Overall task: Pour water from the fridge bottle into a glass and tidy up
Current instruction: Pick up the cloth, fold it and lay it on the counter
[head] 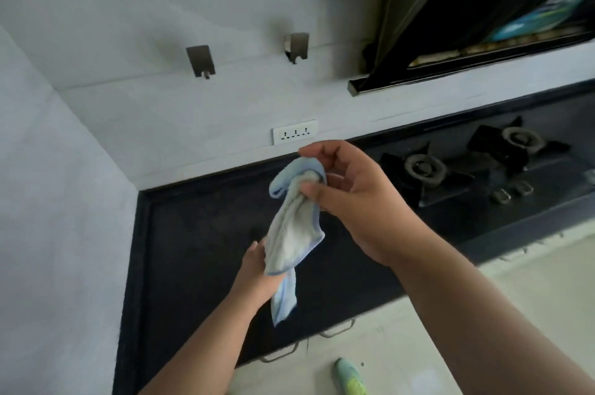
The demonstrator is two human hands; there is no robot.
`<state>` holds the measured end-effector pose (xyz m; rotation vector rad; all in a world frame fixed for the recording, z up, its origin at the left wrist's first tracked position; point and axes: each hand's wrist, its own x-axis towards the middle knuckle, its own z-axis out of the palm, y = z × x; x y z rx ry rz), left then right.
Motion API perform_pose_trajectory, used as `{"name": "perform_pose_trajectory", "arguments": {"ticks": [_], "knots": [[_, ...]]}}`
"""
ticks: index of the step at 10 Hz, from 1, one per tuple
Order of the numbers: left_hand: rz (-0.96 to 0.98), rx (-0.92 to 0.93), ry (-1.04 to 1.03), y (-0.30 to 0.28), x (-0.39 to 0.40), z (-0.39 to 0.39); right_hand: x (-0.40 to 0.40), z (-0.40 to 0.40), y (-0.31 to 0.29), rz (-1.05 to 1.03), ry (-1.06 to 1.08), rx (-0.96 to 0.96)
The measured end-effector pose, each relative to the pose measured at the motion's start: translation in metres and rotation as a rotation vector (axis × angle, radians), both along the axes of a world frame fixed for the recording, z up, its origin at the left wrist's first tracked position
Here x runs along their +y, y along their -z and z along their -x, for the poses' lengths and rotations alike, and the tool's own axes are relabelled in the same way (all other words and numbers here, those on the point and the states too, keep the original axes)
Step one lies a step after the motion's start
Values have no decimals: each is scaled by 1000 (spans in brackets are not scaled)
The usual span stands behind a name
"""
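Pale blue and white terry, the cloth (294, 230) hangs lengthwise between the two hands above the dark table (199, 233), its long axis running nearly top to bottom with a slight lean. The right hand (351, 188) pinches the bunched upper end, fingers (314, 149) curled over the fold. The left hand (257, 269) sits lower and grips the cloth near its lower part; a loose tail dangles past it. Neither bottle nor glass is in view, so the pouring looks finished and this seems to be the tidying part.

Two metal wall hooks (201, 61) stand up and to the left of the cloth's top end, well apart from it. If the cloth is to be hung, the right hand is the nearer one and holds the end that would go over a hook. The wall between is bare. The hob (425, 170) lies to the right, the slanted hood (467, 17) above it, both clear of that path.
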<state>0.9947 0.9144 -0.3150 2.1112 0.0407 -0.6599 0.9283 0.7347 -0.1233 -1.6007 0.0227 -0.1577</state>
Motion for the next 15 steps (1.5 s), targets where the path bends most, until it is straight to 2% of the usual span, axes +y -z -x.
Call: {"name": "perform_pose_trajectory", "arguments": {"ticks": [1, 2, 3, 4, 5, 6, 7, 8, 9, 10, 12, 13, 15], "knots": [[-61, -51, 56, -13, -28, 1, -12, 38, 0, 53, 135, 30], [-61, -203, 118, -47, -57, 5, -39, 76, 7, 104, 404, 89], [119, -284, 280, -104, -98, 27, -72, 117, 14, 120, 667, 166], [329, -318, 463, -152, -140, 56, -97, 156, 15, 118, 778, 185], [481, -248, 650, -184, -185, 94, -118, 193, 13, 219, 737, 310], [586, -151, 857, -204, -223, 139, -142, 228, 17, 265, 767, 330], [635, -92, 983, -211, -261, 180, -176, 273, 17, 135, 938, 246], [627, -46, 1065, -203, -302, 213, -210, 325, 6, 80, 1077, 176], [442, -81, 1250, -195, -343, 251, -242, 368, -4, 81, 1081, 167], [370, -156, 1240, -189, -384, 287, -275, 401, -7, 110, 1071, 168], [405, -266, 1131, -175, -458, 339, -338, 467, 1, 43, 1133, 176], [421, -245, 1096, -169, -493, 356, -366, 503, 5, 13, 1185, 187], [367, -376, 1184, -150, -579, 371, -431, 555, 26, 87, 1398, 282]]}}
